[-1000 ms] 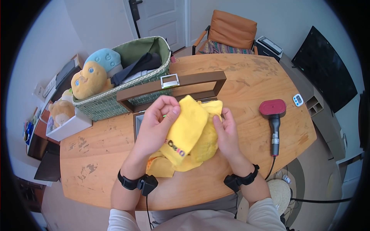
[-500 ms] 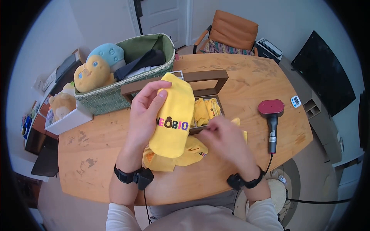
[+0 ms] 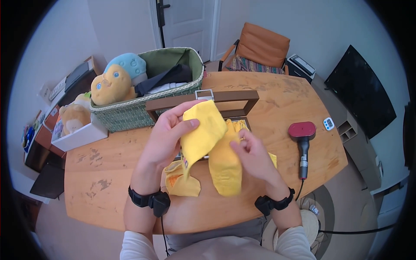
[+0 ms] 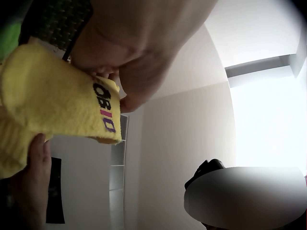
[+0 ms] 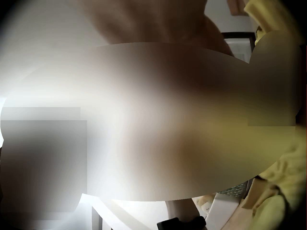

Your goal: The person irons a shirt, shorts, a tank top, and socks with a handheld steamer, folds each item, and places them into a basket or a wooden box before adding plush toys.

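Note:
In the head view, my left hand point(image 3: 167, 134) pinches a yellow sock point(image 3: 203, 130) between thumb and fingers, over the table's front half. Coloured letters show on this sock point(image 4: 62, 96) in the left wrist view. My right hand point(image 3: 255, 158) pinches the upper part of a second yellow sock point(image 3: 225, 171), which hangs beside the first. Below the left hand, another yellow sock point(image 3: 184, 184) with an orange patch lies on the wood. A bit of yellow cloth point(image 3: 273, 159) shows past the right hand. Most of the right wrist view is blurred.
Behind the hands stands a box with its brown framed lid point(image 3: 236, 96) raised and folded yellow socks point(image 3: 239, 125) inside. A green woven basket point(image 3: 125, 119) holds plush toys and dark cloth. A white bin point(image 3: 82, 138) stands left; a red-headed garment steamer point(image 3: 302, 132) and small timer point(image 3: 329, 124) lie right.
The left hand's sock turned its lettering towards me, then swung away again and tilted. My right hand let go of that sock, reached towards the table and now lifts a second one.

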